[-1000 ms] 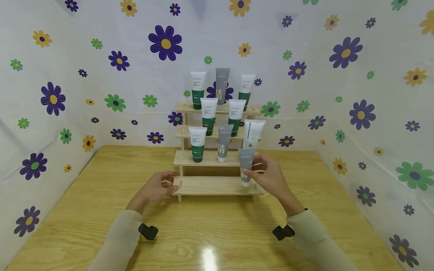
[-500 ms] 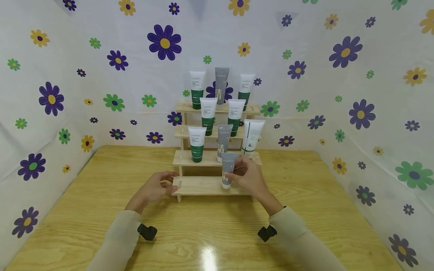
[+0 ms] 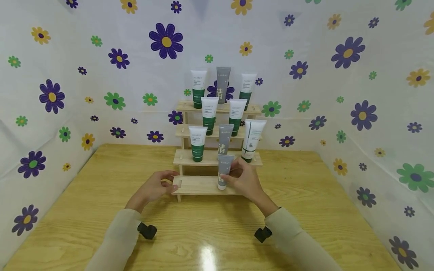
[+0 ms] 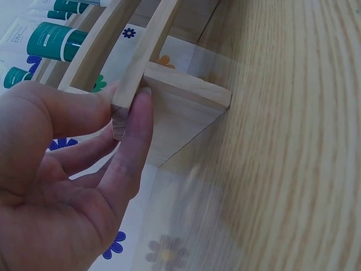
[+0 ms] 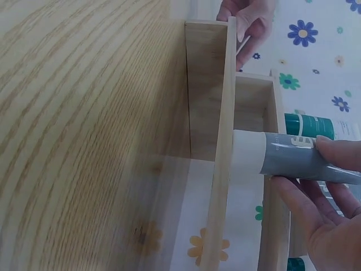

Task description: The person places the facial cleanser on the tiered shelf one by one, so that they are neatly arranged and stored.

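A stepped wooden display stand [image 3: 198,185] stands on the table with skin-care tubes on its tiers. My right hand [image 3: 246,182] holds a small grey squeeze tube [image 3: 224,165] upright, white cap down, near the middle of the lowest tier. In the right wrist view the cap of that grey tube [image 5: 299,158] meets the board, with thumb and fingers on opposite sides. My left hand [image 3: 154,190] grips the left end of the lowest board; in the left wrist view thumb and fingers pinch that board [image 4: 141,62].
One tier up stand a white-and-green tube [image 3: 197,143], another grey tube [image 3: 225,137], partly hidden, and a white tube [image 3: 253,139] with its back turned forward. More tubes fill the two upper tiers. Flower-patterned cloth [image 3: 135,22] encloses the table [image 3: 190,233].
My right hand has carried the grey tube leftward along the lowest tier, from its right end to near the middle. My left hand has stayed on the board's left end.
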The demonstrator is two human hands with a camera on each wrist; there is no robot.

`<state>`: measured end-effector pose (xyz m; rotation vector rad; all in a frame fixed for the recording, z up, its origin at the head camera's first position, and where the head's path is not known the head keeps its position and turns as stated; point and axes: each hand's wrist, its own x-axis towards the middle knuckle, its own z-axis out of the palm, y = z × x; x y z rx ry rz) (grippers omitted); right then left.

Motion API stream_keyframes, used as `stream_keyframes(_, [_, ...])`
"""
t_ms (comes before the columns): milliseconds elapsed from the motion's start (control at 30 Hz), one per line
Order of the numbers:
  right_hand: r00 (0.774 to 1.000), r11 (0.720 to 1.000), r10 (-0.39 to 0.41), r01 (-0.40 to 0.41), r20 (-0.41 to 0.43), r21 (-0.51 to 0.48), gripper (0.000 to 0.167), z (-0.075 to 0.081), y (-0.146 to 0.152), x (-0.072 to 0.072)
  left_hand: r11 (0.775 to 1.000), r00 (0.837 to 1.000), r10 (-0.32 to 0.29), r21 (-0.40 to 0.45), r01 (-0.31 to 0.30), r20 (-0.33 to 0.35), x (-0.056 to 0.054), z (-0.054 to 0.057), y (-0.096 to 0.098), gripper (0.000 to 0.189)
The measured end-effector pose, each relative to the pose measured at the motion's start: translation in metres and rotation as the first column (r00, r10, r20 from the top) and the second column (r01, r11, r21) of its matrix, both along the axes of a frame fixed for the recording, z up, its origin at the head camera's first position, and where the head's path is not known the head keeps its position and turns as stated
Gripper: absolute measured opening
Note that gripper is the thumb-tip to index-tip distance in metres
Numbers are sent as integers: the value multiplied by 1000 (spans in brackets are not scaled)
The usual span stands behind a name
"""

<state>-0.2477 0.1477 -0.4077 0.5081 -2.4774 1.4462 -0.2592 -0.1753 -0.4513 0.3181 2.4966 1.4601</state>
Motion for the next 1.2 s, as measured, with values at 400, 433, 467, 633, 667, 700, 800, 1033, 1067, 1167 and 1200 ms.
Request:
stream_keyframes(400, [998, 998, 65, -65, -17, -3, 32, -1, 0, -1, 1000, 1000, -10, 13, 10, -14, -3, 0, 0, 50])
stream_keyframes(433, [997, 997, 71, -71, -15, -2, 32, -1, 0, -2, 1000, 1000, -8, 18, 8, -12, -3, -1, -1, 50])
stream_keyframes(467, [997, 997, 76, -76, -11, 2, 33, -2, 0, -2, 1000, 1000, -8, 19, 8, -13, -3, -1, -1, 50])
stream_keyframes(633, [996, 996, 86, -86, 4, 22, 36, -2, 1, 0, 1000, 1000, -20, 23, 21, -24, -2, -2, -1, 50])
stream_keyframes(667, [996, 996, 89, -89, 4, 27, 36, -3, 1, 0, 1000, 999, -22, 21, 22, -27, -2, -2, -1, 50])
stream_keyframes(700, [996, 995, 91, -91, 4, 28, 37, -3, 1, 0, 1000, 999, -21, 18, 21, -29, -2, -3, -1, 50])
stream_keyframes(800, [995, 995, 96, -97, 2, 32, 37, -2, 1, 1, 1000, 999, -16, 15, 17, -32, -2, -5, -2, 50])
stream_keyframes(1033, [994, 993, 107, -106, -11, 57, 39, -3, 1, 1, 999, 999, -19, 30, 20, -30, 0, -5, -3, 50])
stream_keyframes(1067, [994, 992, 108, -107, -10, 62, 39, -3, 0, 1, 999, 999, -16, 30, 17, -28, 0, -5, -3, 50])
stream_keyframes(1167, [994, 992, 111, -111, -7, 67, 39, -2, 1, 0, 1000, 1000, -9, 28, 10, -26, 1, -3, -2, 51])
stream_keyframes(1200, [994, 991, 113, -112, -7, 68, 39, -2, 1, 0, 1000, 1000, -7, 28, 8, -24, 1, -3, -2, 51])
